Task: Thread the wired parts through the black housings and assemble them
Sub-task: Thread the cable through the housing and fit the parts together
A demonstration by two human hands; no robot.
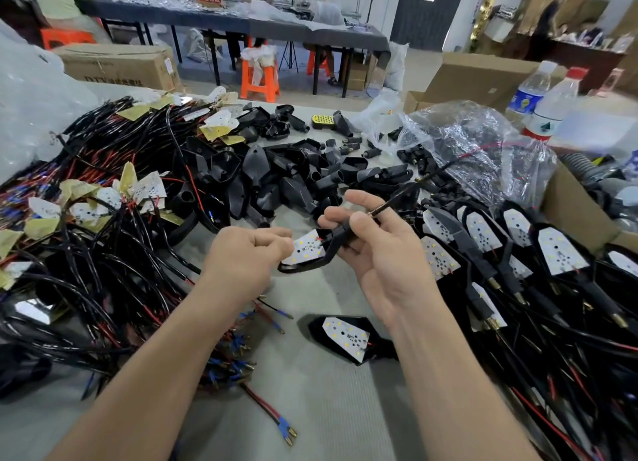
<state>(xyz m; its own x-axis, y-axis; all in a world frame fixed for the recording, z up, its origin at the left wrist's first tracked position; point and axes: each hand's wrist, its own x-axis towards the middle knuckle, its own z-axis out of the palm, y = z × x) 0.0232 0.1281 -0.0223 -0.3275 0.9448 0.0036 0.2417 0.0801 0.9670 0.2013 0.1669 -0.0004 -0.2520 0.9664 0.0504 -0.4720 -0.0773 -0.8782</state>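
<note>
**A:** Left hand (248,257) pinches the LED board (305,251) by its edge, above the worktop (328,409). Why?

**B:** Probably seating it in the black housing (333,248). Right hand (376,253) grips the stem steady, and the wire (400,196) exits behind.

Floor (297,84): pale grey.
Back surface (179,16): long, dark-draped, on black legs.
Stools (260,81): orange plastic, beneath it.
Door (419,8): dark, with a lit pane.
Boxes (117,65): cardboard, on both sides.
</note>
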